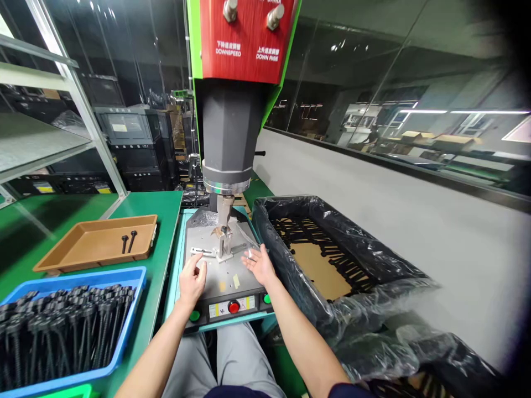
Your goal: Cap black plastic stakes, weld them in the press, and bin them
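Note:
My left hand (193,281) hovers over the left side of the grey metal machine plate (213,276), thumb and index finger apart, with nothing visible in it. My right hand (260,266) is open over the right side of the plate, palm turned up and fingers spread. Between the hands stands a small metal fixture (224,249), with a small dark piece (224,229) at its top. Directly above is the metal horn (225,210) of the press; whether it touches the piece, I cannot tell. A slotted metal bar (203,252) lies just beyond my left fingertips.
A red button (234,307) sits between two green buttons on the front panel. To the left, a blue bin (141,282) holds many black ribbed parts; behind it, a brown tray (87,237) has two. At right stands a plastic-lined black crate (286,276) with black parts and cardboard.

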### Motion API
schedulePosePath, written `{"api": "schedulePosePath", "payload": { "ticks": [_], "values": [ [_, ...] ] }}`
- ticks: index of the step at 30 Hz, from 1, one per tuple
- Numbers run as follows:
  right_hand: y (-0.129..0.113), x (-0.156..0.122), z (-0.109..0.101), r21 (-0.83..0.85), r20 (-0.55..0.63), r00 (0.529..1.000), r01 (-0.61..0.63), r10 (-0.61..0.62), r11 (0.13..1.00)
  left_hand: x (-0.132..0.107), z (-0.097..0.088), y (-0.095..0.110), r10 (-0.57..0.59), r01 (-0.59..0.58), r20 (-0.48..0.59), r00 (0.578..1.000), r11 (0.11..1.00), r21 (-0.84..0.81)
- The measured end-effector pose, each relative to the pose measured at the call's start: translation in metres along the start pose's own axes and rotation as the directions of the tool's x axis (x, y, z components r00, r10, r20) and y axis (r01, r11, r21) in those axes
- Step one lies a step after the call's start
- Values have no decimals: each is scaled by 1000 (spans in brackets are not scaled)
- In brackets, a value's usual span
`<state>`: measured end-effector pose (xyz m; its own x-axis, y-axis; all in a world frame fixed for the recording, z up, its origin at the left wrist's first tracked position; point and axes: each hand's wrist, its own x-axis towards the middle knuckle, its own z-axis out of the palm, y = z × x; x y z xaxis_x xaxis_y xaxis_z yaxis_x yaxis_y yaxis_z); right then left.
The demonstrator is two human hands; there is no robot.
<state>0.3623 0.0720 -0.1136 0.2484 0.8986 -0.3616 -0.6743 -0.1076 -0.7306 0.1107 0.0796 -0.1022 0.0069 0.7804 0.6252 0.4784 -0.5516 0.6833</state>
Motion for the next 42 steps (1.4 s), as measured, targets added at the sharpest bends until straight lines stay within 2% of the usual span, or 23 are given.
{"api": "schedulePosePath", "payload": {
  "ticks": [2,3,4,5,6,8,9,11,13,14,16,21,26,32,42],
  "values": [
    [7,-13,-17,-33,-99,995,28,-31,999,-9,-10,-5,-94,95,-20,995,995,10],
    [12,-21,-29,-95,-164,983,73,-87,993,-15,-16,-8,-144,145,-31,989,989,21],
    [18,-28,-43,-197,-225,958,134,-178,971,-24,-23,-12,-191,193,-40,981,980,40],
    [24,-35,-57,-337,-279,914,196,-296,921,-33,-29,-17,-229,232,-48,972,970,74],
    [31,-42,-72,-498,-291,852,253,-434,830,-44,-34,-23,-253,258,-55,966,958,123],
    [45,-51,-100,-766,-197,734,299,-650,569,-68,-43,-36,-268,273,-53,962,933,236],
    [51,-54,-112,-848,-116,698,300,-706,436,-79,-45,-43,-280,279,-37,959,918,281],
    [64,-57,-130,-923,20,697,288,-717,254,-99,-45,-56,-351,322,36,936,892,319],
    [75,-56,-141,-942,87,741,279,-666,187,-112,-43,-66,-442,387,135,887,870,304],
    [79,-55,-146,-946,98,758,272,-645,177,-116,-41,-69,-471,411,174,865,863,293],
    [83,-52,-153,-951,104,768,263,-632,162,-119,-40,-74,-490,431,202,848,860,275],
    [81,-47,-167,-940,175,790,312,-588,140,-120,-44,-79,-466,419,240,851,880,224],
    [83,-48,-167,-951,161,773,288,-614,113,-126,-43,-79,-434,375,227,872,890,261],
    [80,-53,-163,-947,144,829,274,-541,168,-128,-43,-77,-436,365,262,861,889,278],
    [84,-54,-162,-951,77,842,223,-534,214,-128,-39,-73,-485,407,265,834,863,298]
  ]
}}
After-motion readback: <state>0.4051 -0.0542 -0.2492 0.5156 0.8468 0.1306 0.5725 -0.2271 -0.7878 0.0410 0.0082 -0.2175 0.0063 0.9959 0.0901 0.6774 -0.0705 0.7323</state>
